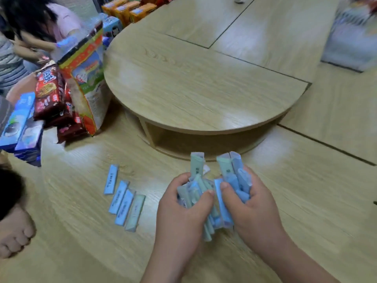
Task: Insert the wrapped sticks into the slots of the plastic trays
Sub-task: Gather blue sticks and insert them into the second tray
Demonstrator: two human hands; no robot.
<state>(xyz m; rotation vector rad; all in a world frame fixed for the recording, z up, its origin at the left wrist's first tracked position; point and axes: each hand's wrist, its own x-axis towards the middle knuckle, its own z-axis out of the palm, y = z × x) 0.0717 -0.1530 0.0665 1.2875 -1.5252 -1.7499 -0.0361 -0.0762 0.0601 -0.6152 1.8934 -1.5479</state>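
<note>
Head view, looking down at a wooden floor. Clutched between left hand and right hand, just above the boards: a loose bundle of blue and green wrapped sticks, fingers and thumbs of both curled tight round it. Number in the bundle impossible to tell, lower ends hidden behind the palms, three tips poking up beyond the fingers. Lying apart to the left, four more sticks side by side, flat on the floor, print too blurred to read. Beyond, a low round table. At far left, smeared by motion blur, red biscuit packs, a tall printed bag and blue boxes, the boxes partly cut off by the frame edge. Bare foot at lower left, cropped at the ankle.
</note>
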